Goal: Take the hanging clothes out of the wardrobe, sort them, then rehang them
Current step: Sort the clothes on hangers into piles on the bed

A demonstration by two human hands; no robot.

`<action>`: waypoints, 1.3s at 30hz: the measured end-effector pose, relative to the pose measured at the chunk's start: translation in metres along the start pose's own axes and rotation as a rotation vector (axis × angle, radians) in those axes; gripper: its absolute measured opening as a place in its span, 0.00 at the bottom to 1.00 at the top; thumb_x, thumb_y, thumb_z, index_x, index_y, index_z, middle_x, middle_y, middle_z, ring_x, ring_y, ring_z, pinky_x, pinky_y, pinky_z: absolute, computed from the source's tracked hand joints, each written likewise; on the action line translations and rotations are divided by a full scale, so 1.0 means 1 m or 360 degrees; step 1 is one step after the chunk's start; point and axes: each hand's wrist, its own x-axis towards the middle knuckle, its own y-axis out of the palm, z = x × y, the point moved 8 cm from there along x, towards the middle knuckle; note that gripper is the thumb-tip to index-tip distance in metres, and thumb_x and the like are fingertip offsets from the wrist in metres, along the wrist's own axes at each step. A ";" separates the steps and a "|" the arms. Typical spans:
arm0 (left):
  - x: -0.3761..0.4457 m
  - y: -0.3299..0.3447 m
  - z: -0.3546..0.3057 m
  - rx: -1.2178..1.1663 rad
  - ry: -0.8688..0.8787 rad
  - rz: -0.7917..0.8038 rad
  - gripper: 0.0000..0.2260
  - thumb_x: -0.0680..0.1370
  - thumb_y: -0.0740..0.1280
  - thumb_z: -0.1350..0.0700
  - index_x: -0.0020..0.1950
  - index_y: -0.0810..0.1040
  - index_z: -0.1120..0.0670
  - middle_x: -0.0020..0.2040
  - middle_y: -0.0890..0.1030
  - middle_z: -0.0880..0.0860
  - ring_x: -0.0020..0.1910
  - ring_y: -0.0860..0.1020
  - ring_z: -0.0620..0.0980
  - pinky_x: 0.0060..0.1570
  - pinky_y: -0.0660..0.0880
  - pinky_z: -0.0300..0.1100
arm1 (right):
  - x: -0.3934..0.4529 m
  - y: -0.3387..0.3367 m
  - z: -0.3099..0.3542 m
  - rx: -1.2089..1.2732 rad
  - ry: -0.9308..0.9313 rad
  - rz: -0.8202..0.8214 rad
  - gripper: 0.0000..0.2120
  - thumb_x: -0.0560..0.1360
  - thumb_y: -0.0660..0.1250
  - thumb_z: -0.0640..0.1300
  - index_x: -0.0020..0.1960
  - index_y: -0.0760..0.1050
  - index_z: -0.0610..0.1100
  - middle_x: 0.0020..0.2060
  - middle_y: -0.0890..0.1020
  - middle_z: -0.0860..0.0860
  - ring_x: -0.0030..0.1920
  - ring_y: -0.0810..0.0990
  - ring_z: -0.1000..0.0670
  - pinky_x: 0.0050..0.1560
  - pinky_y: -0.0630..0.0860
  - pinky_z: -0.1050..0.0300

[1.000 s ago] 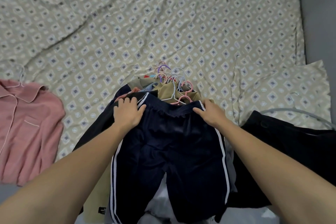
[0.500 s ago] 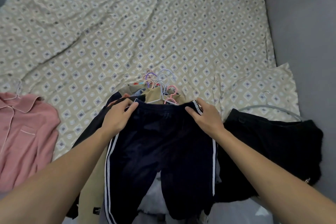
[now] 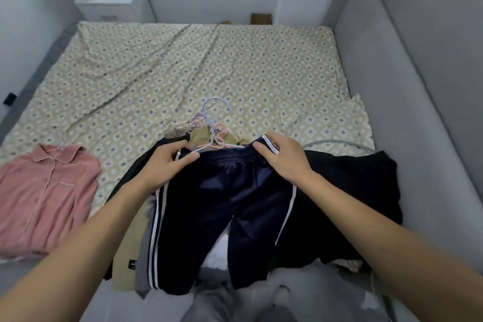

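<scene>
1. Navy track trousers (image 3: pixel 222 206) lie on top of the clothes pile (image 3: pixel 130 251), waistband under both hands, legs running back toward the person.
2. Left hand (image 3: pixel 167 162): thumb and fingers pinch the left waistband corner, right where the white hanger (image 3: pixel 214 142) arm ends. Right hand (image 3: pixel 282 157): fingers curled over the right waistband corner, thumb pressed on the fabric.
3. Long axis: waistband to cuffs, away-to-near; waistband points up the bed (image 3: pixel 235 65), cuffs hang off its near edge.
4. Just beyond the hands, a cluster of 3 or more hanger hooks (image 3: pixel 209 119), lilac and pink, on khaki garments.
5. Left of the left hand, well apart: pink shirt (image 3: pixel 44 196), laid flat. Right of the right hand, just beside: black garment (image 3: pixel 352 191).
6. Progress (judgement): clothes are out of the wardrobe; sorting is partly done, with 2 items set aside. Pile unsorted; rehanging not yet begun.
</scene>
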 end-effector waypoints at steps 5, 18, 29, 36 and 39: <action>-0.067 0.026 -0.062 0.0023 0.0121 -0.0217 0.08 0.83 0.69 0.49 0.46 0.81 0.51 0.40 0.80 0.46 0.37 0.73 0.43 0.39 0.68 0.41 | -0.079 -0.065 -0.009 -0.0181 -0.0073 0.0032 0.18 0.81 0.64 0.64 0.40 0.67 0.55 0.32 0.76 0.53 0.34 0.75 0.51 0.40 0.73 0.46; -0.138 0.114 -0.172 0.0151 0.0619 -0.0026 0.11 0.82 0.65 0.38 0.52 0.82 0.43 0.45 0.83 0.44 0.43 0.79 0.47 0.44 0.75 0.55 | -0.262 -0.154 -0.031 -0.0103 0.0202 -0.0393 0.11 0.78 0.72 0.56 0.45 0.73 0.53 0.32 0.77 0.51 0.35 0.75 0.49 0.43 0.75 0.46; -0.175 0.216 -0.209 -0.0059 0.0718 0.0341 0.18 0.83 0.68 0.45 0.39 0.64 0.46 0.33 0.66 0.45 0.33 0.65 0.43 0.36 0.61 0.49 | -0.395 -0.250 -0.072 -0.0274 0.0456 -0.0843 0.18 0.72 0.69 0.65 0.43 0.80 0.49 0.34 0.82 0.52 0.37 0.81 0.46 0.42 0.79 0.43; -0.103 0.258 -0.219 -0.0026 0.0629 0.0326 0.17 0.84 0.66 0.46 0.42 0.67 0.53 0.36 0.71 0.51 0.35 0.71 0.51 0.39 0.68 0.56 | -0.358 -0.273 -0.135 -0.0255 0.0537 -0.0871 0.18 0.72 0.69 0.65 0.43 0.78 0.50 0.34 0.82 0.53 0.38 0.81 0.47 0.43 0.79 0.43; -0.047 0.281 -0.211 0.0031 0.0518 0.0305 0.15 0.85 0.66 0.47 0.41 0.67 0.49 0.35 0.72 0.44 0.34 0.69 0.45 0.38 0.67 0.52 | -0.307 -0.272 -0.183 -0.0250 0.0595 -0.0795 0.20 0.73 0.69 0.65 0.47 0.78 0.47 0.36 0.83 0.52 0.41 0.81 0.44 0.45 0.79 0.43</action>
